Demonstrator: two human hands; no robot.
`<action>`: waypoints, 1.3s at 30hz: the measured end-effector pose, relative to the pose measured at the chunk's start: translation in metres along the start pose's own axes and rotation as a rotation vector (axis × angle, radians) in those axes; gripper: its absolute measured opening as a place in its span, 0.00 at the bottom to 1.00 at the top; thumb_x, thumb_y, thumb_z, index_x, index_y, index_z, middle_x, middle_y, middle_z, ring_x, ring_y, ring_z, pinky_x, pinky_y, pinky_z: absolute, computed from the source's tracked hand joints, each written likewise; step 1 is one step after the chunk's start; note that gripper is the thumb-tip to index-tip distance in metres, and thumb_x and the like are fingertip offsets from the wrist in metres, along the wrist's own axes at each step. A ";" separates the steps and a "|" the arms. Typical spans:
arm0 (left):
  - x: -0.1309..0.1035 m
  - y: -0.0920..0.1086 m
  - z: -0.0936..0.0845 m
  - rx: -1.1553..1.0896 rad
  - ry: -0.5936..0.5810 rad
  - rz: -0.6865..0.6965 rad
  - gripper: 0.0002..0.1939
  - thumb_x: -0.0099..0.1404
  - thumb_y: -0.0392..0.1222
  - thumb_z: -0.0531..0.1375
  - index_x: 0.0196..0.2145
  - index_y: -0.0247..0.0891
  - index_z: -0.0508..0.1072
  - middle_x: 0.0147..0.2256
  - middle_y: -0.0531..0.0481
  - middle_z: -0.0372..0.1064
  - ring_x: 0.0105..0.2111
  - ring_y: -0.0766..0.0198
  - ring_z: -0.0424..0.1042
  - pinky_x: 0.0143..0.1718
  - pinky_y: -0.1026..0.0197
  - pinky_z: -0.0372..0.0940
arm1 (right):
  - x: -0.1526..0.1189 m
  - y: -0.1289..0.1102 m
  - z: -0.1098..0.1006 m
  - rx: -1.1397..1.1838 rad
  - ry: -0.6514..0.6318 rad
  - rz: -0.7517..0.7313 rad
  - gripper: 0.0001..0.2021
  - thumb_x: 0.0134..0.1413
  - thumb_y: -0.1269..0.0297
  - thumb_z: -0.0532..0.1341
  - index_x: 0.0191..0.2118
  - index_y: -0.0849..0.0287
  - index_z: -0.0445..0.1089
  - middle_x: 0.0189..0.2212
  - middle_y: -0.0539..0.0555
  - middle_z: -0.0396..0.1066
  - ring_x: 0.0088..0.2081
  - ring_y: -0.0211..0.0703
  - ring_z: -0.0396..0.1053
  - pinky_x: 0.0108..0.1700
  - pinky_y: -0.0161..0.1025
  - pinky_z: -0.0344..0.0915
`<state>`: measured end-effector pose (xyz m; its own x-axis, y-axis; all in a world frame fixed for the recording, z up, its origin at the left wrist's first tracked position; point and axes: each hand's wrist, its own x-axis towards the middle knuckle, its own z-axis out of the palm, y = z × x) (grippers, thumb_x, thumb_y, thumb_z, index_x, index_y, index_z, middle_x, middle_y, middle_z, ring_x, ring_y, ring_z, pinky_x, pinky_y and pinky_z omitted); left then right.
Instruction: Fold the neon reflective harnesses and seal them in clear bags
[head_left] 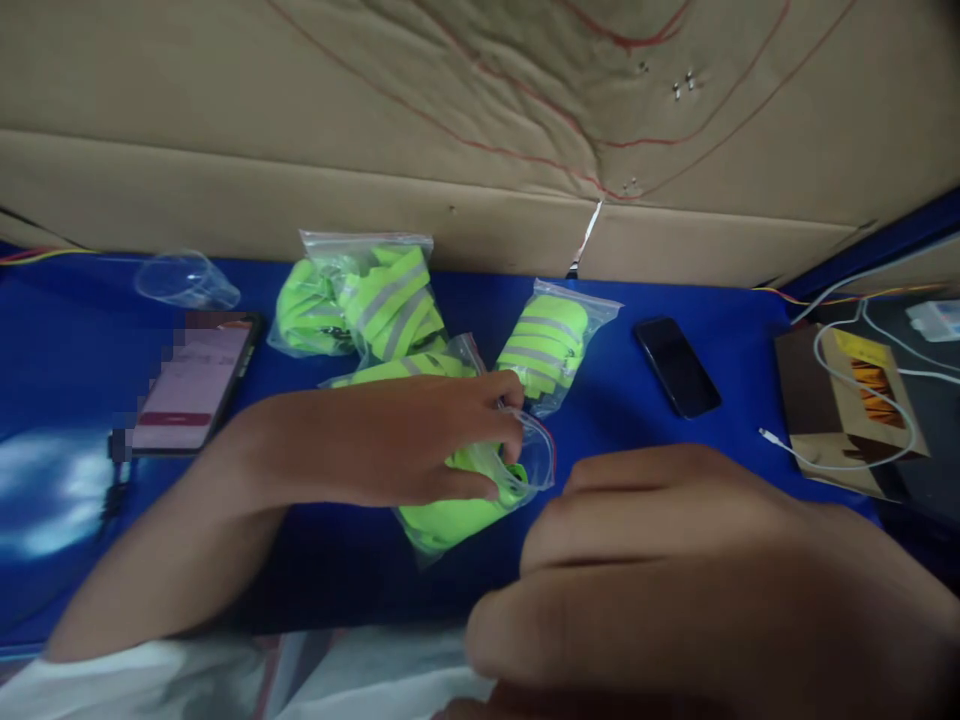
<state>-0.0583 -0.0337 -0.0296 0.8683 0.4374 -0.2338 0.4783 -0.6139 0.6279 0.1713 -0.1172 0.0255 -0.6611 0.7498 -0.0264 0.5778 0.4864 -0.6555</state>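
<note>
My left hand [405, 435] reaches across from the left, its fingers curled round the mouth of a clear zip bag [536, 455]. Neon yellow-green material [450, 515] shows inside that bag, below my thumb. In the near foreground my right hand [645, 570] is closed with curled fingers, to the right of the bag; whatever it may hold is hidden. Just beyond my left hand lies another bagged neon bundle [390, 370], partly covered. Farther back rest zip bags with neon reflective straps, one large bag [397, 300], one at its left [311, 305], and one on the right [547, 340].
A dark phone [677, 367] lies right on the blue table. At left are a lit phone [199, 385] and a clear plastic cup [184, 280] on its side. An open cardboard box [810, 380] with a white cable [825, 462] stands at right. Cardboard [300, 120] walls the back.
</note>
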 end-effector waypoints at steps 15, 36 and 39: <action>-0.008 0.000 -0.024 -0.012 0.300 0.087 0.14 0.77 0.48 0.58 0.39 0.39 0.79 0.43 0.50 0.72 0.41 0.65 0.72 0.44 0.65 0.62 | 0.034 0.077 -0.033 -0.258 -0.114 -0.182 0.08 0.68 0.63 0.67 0.50 0.51 0.78 0.49 0.55 0.76 0.48 0.49 0.76 0.50 0.46 0.72; -0.031 -0.017 -0.031 0.018 0.146 -0.005 0.17 0.81 0.50 0.52 0.45 0.39 0.77 0.45 0.49 0.76 0.45 0.63 0.75 0.48 0.66 0.63 | 0.030 0.080 -0.043 -0.266 -0.180 -0.112 0.09 0.73 0.62 0.61 0.40 0.57 0.76 0.36 0.53 0.81 0.38 0.44 0.77 0.42 0.40 0.64; -0.038 -0.013 -0.030 0.009 0.149 0.008 0.16 0.81 0.48 0.53 0.46 0.39 0.77 0.46 0.48 0.76 0.46 0.62 0.75 0.49 0.66 0.65 | 0.022 0.068 -0.042 -0.240 -0.188 -0.103 0.09 0.73 0.61 0.61 0.40 0.57 0.76 0.37 0.53 0.81 0.40 0.44 0.78 0.43 0.39 0.65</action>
<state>-0.1018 -0.0227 -0.0060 0.8435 0.5246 -0.1154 0.4728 -0.6233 0.6229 0.2160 -0.0488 0.0116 -0.7861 0.6058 -0.1226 0.5846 0.6642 -0.4660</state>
